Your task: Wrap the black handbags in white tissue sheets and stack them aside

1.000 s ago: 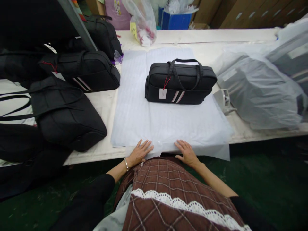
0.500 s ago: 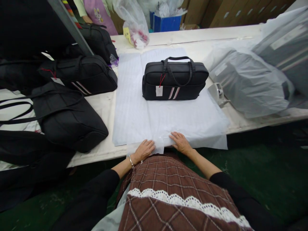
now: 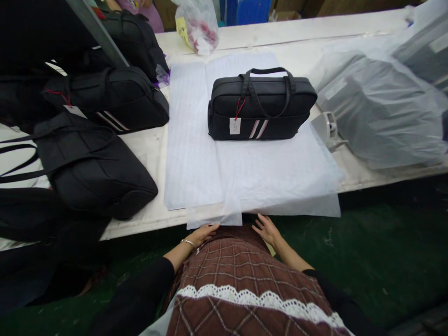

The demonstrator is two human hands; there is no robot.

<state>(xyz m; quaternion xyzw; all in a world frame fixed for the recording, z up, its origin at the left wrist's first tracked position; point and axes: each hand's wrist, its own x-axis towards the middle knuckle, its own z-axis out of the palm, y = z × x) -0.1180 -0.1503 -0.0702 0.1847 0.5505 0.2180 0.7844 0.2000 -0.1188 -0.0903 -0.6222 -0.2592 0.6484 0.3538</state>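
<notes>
My left hand (image 3: 204, 234) is just off the table's front edge, its fingers stretched out by the lower edge of a small translucent sheet (image 3: 214, 218). It holds nothing that I can see. My right hand (image 3: 269, 230) is open with its fingers apart, just below the front edge of a stack of white tissue-like sheets (image 3: 189, 168). Upright on those sheets, beyond both hands, stands a black handbag (image 3: 268, 105) with two handles, a pale double stripe and a white tag (image 3: 234, 126) on a red cord.
Several black bags (image 3: 101, 158) crowd the left of the white table (image 3: 140, 149), under a grey post (image 3: 98, 32). At the right stand a tape dispenser (image 3: 329, 128) and bags in translucent plastic (image 3: 388, 107). A plastic bag (image 3: 199, 28) lies at the back. Part of another person (image 3: 152, 14) shows behind.
Both hands have drawn back from the sheets on the table edge toward my body. The view has tilted down slightly. The handbag stands where it was.
</notes>
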